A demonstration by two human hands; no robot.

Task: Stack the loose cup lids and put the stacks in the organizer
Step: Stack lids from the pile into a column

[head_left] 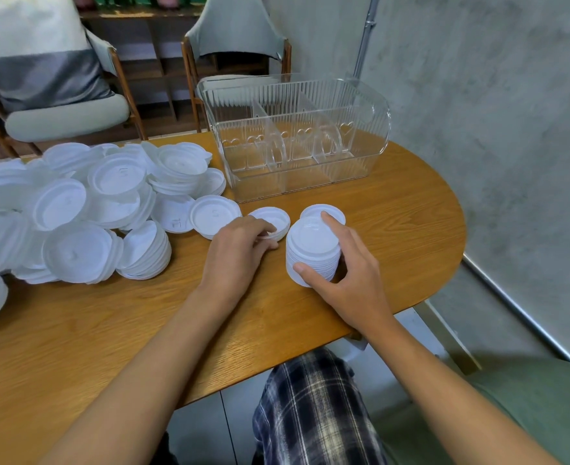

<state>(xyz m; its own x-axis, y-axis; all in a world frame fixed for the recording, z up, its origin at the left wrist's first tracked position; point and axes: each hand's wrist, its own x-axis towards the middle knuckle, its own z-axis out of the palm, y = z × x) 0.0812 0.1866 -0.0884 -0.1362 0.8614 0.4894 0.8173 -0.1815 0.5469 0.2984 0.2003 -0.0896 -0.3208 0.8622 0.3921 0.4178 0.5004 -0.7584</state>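
Head view catches the left hand's fingertips (266, 227) first: they curl over the near rim of a single white lid (272, 215) while the thumb comes up from below, so the rim is pinched between them. That lid lies hollow side up on the wooden table (394, 213). The left hand (236, 246) sits low over the wood, its forearm bare.

Beside it, the right hand's fingers (333, 223) are spread. The index finger reaches over the far top edge of the stack of lids (312, 250), the thumb presses the near bottom edge, and the other fingers curl round the right side. The right hand (350, 273) thus grips the stack, which stands upright on the table just right of the pinched lid. Another lid (320, 209) shows right behind the stack; whether it lies flat or leans there, I cannot tell.

Left of the pinched lid lies a flat lid (215, 214), their edges meeting. Past that, a pile of loose lids (75, 209) covers the left of the table, some nested in short tilted stacks.

Beyond both hands, apart from the stack, the clear ribbed organizer (297, 186) stands near the far edge, with dividers splitting it into three compartments. Two wooden chairs (65, 119) stand behind the table, a concrete wall (478, 95) rises on the right, and plaid trousers (310, 414) show below the table's near edge.
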